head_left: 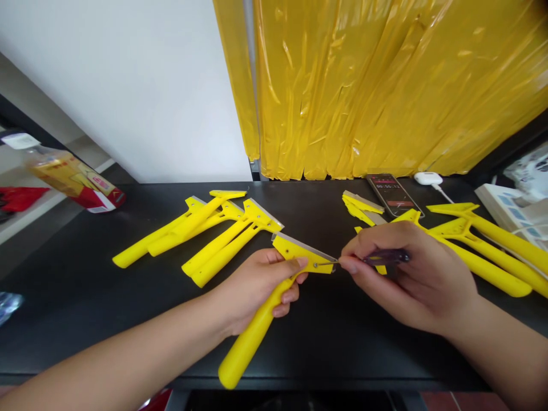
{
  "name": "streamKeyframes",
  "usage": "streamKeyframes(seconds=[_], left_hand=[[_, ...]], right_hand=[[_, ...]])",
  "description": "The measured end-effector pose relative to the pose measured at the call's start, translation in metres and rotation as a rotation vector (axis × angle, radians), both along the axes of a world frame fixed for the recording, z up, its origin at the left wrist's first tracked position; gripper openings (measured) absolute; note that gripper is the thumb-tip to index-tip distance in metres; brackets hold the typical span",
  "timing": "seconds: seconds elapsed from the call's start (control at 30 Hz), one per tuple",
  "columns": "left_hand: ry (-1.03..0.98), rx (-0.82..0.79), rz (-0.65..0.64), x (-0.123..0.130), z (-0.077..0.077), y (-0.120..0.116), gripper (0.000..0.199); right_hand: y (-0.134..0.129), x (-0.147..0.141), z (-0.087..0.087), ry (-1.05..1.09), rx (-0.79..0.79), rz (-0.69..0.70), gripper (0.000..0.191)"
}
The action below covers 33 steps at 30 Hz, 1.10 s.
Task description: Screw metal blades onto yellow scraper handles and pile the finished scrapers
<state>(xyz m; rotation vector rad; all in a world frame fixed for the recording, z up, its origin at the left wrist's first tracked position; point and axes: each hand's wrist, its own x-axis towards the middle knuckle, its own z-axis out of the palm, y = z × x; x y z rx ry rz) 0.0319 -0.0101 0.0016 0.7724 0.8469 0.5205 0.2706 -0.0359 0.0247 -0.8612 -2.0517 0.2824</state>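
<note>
Near the middle, my left hand [261, 288] is closed around the neck of a yellow scraper [252, 337], its handle slanting down toward the table's front edge and a metal strip along its head. My right hand [411, 274] pinches a screwdriver [381, 257] with a dark, see-through handle. The screwdriver's thin shaft points left, its tip at a screw [315, 265] on the scraper head. Beyond my left hand lie several yellow scrapers [222, 248] in an overlapping group. Small yellow head pieces [359, 208] rest beyond my right hand.
Several yellow handles [492, 265] lie at the right of the black table [141, 319]. A phone [394, 195] showing a timer, a white charger [428, 178] with a cable and a white box [514, 214] are at the back right. A bottle [77, 177] leans at the left.
</note>
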Motion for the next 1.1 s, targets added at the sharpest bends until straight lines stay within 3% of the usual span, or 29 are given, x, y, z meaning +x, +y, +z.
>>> streamKeyframes(seconds=[0.17, 0.27, 0.33, 0.43, 0.63, 0.73, 0.93, 1.1], left_hand=[[0.016, 0.005, -0.002, 0.001, 0.0, -0.002, 0.028], [0.025, 0.02, 0.013, 0.0, -0.001, -0.002, 0.03], [0.022, 0.031, 0.021, 0.0, -0.002, -0.001, 0.03], [0.014, 0.038, 0.03, 0.0, -0.004, -0.001, 0.03], [0.028, 0.011, 0.038, 0.0, -0.001, 0.001, 0.028], [0.016, 0.033, 0.047, -0.001, -0.001, 0.001, 0.027], [0.013, 0.08, 0.08, -0.002, -0.001, 0.001, 0.026], [0.005, 0.132, 0.106, -0.002, 0.001, 0.002, 0.027]], right_hand=[[0.001, -0.002, 0.002, -0.077, 0.043, -0.06, 0.016], [-0.001, -0.003, 0.008, -0.155, 0.169, 0.012, 0.026], [-0.004, -0.003, 0.013, -0.168, 0.152, 0.091, 0.035], [-0.008, -0.004, 0.016, -0.103, 0.019, 0.144, 0.045], [-0.008, 0.001, 0.006, 0.225, -0.34, 0.196, 0.022], [-0.009, 0.004, 0.002, 0.327, -0.474, 0.253, 0.029], [-0.009, 0.005, 0.001, 0.271, -0.31, -0.008, 0.032], [-0.01, 0.005, 0.001, 0.338, -0.209, -0.058, 0.027]])
